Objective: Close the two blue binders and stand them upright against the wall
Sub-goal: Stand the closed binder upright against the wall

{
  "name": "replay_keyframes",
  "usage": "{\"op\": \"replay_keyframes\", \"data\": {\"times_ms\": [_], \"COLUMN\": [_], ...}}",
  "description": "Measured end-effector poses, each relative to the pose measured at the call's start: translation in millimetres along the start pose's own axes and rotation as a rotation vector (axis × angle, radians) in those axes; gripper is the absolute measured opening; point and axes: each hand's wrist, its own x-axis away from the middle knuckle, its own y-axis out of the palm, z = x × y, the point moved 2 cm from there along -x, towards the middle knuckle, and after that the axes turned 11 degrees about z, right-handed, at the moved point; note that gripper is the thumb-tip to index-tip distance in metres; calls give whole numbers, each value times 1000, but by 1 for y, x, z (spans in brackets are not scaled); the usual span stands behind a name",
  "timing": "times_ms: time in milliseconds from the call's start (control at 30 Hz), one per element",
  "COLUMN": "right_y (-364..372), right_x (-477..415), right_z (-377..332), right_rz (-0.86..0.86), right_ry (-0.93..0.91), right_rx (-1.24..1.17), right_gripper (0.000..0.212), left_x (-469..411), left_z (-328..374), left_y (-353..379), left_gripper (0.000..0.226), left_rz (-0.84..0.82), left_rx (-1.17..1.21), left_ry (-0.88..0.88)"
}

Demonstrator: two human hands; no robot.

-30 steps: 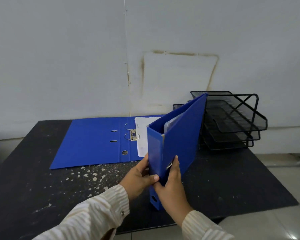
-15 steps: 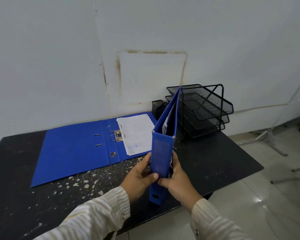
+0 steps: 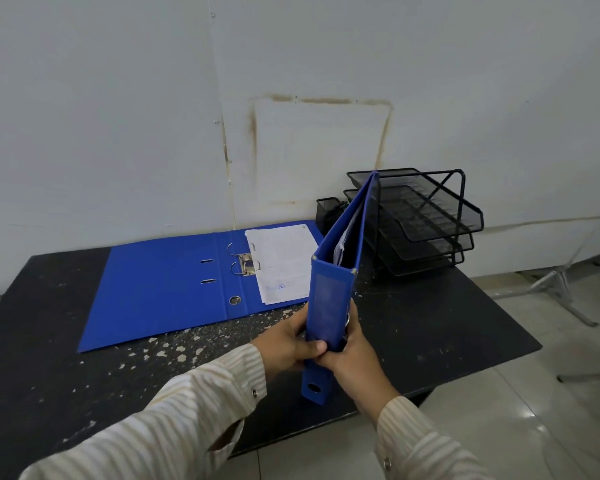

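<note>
A closed blue binder [image 3: 329,299] stands upright near the table's front edge, spine toward me, white sheets showing at its top. My left hand [image 3: 288,344] grips its left side and my right hand [image 3: 352,355] grips its right side at mid height. A second blue binder [image 3: 160,289] lies open flat on the black table [image 3: 447,327], its ring mechanism in the middle and a stack of white paper [image 3: 281,265] on its right half. The white wall [image 3: 153,133] rises just behind the table.
A black mesh letter tray [image 3: 426,223] with stacked tiers stands at the back right by the wall, partly behind the held binder. A small black mesh holder [image 3: 328,211] sits to its left. Tiled floor and metal legs lie to the right.
The binder in my hands has turned from angled to spine facing me and its covers have come together. My view swung left and back toward the right.
</note>
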Motion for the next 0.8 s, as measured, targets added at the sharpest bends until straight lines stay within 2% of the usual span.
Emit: {"op": "replay_keyframes", "data": {"times_ms": [300,467,567,800], "right_y": [-9,-7,3,52], "right_x": [-8,-17,-19,-14], "right_z": [-11,-37,-52,-82], "right_rz": [-84,-155,-223,-415], "right_ry": [-68,-131,-160,-263], "right_rx": [14,4,-1,47], "right_gripper": [100,104,100,95], "left_x": [9,15,23,60], "left_z": [9,24,28,26], "left_y": [4,-6,-17,-56], "left_gripper": [60,59,61,58], "left_rz": [96,225,317,503], "left_rx": [131,147,152,233], "left_ry": [55,123,155,197]}}
